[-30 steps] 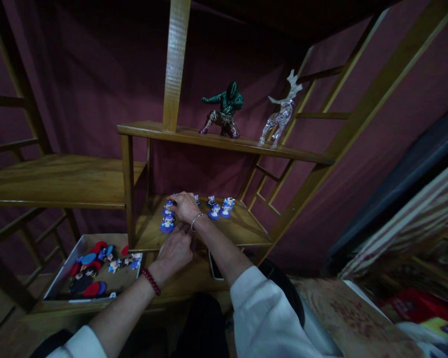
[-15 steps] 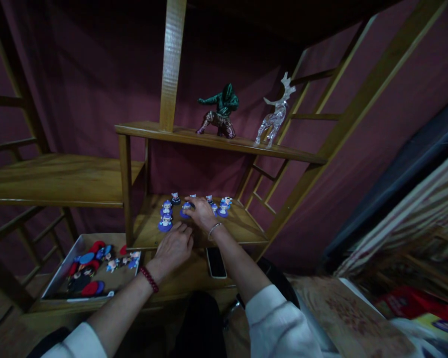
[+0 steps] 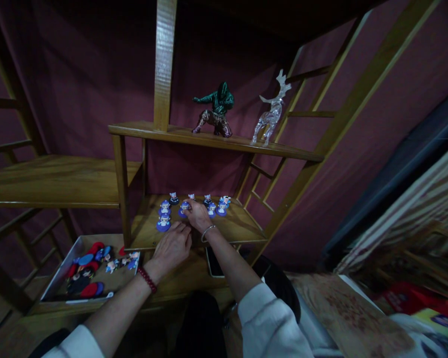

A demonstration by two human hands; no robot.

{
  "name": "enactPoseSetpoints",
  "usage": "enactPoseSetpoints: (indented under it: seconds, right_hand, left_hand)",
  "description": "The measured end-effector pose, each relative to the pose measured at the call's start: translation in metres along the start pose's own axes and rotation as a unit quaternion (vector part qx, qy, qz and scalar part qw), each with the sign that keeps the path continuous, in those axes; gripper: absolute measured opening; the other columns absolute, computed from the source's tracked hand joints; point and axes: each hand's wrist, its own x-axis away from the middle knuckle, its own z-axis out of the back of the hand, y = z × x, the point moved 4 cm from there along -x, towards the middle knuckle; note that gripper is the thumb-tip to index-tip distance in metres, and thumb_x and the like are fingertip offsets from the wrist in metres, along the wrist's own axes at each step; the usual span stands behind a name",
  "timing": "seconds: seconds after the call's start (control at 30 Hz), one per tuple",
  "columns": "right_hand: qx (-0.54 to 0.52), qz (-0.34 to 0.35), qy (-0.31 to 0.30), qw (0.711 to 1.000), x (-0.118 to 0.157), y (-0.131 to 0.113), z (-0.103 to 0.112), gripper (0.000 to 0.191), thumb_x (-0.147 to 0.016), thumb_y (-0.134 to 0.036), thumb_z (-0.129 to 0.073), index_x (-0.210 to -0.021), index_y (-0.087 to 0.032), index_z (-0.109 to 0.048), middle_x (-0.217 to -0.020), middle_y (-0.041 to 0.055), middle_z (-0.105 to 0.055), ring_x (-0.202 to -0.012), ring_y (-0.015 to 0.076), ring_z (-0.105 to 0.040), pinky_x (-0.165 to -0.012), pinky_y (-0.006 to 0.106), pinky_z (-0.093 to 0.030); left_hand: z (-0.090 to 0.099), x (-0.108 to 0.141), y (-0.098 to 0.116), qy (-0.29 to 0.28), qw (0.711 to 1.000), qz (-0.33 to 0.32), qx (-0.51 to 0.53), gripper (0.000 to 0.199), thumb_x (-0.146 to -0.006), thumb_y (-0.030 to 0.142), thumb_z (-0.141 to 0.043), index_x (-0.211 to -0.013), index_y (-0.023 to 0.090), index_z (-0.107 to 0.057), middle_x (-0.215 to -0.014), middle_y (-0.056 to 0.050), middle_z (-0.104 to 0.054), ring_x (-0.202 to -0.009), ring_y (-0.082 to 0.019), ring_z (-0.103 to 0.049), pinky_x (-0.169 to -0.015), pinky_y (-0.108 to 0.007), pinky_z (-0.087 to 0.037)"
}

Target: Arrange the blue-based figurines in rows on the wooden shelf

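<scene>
Several small purple-and-white figurines stand on the low wooden shelf [image 3: 242, 231]. My right hand [image 3: 197, 217] has its fingers closed round a purple figurine [image 3: 184, 209] in the middle, its base on or just over the shelf. Close beside it, my left hand [image 3: 172, 244] rests at the shelf's front edge, fingers curled down; whatever lies under them is hidden. Two purple figurines, one [image 3: 163, 222] in front of another [image 3: 165, 207], stand left of my hands. To the right are two more, one [image 3: 211, 210] beside another [image 3: 221, 208]. Small dark-based figurines [image 3: 173, 198] line the back.
An open box [image 3: 65, 268] of red, blue and black figurines lies at the lower left. A phone [image 3: 214, 263] lies below the shelf, partly behind my right forearm. A green crouching statue [image 3: 221, 103] and a clear deer [image 3: 271, 119] stand on the upper shelf.
The view has shifted slightly. My right hand has drawn a little down and left, uncovering more of the figurines on the right. My left hand stays near the shelf edge.
</scene>
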Motion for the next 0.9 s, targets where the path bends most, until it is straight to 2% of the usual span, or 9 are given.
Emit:
enactPoseSetpoints:
  seconds: [0.4, 0.9]
  right_hand:
    - [0.023, 0.013, 0.0, 1.0, -0.002, -0.011, -0.002, 0.033, -0.077, -0.026, -0.053, -0.11, -0.026, -0.054, -0.092, 0.0011, -0.066, -0.087, 0.0156, -0.06, -0.075, 0.023, -0.042]
    - [-0.002, 0.022, -0.004, 1.0, -0.003, -0.008, -0.003, 0.039, -0.076, -0.027, -0.055, -0.115, -0.024, -0.052, -0.096, 0.0021, -0.065, -0.089, 0.0164, -0.06, -0.079, 0.025, -0.043]
  left_hand:
    - [0.001, 0.0, 0.0, -0.015, 1.0, 0.013, 0.001, 0.019, -0.081, 0.013, -0.037, -0.081, 0.016, -0.055, -0.085, -0.006, -0.058, -0.086, -0.018, -0.049, -0.082, -0.034, -0.043]
    - [0.001, 0.0, 0.0, -0.02, 1.0, 0.01, -0.006, 0.02, -0.082, 0.014, -0.036, -0.083, 0.015, -0.056, -0.086, -0.007, -0.058, -0.089, -0.018, -0.049, -0.084, -0.034, -0.042]
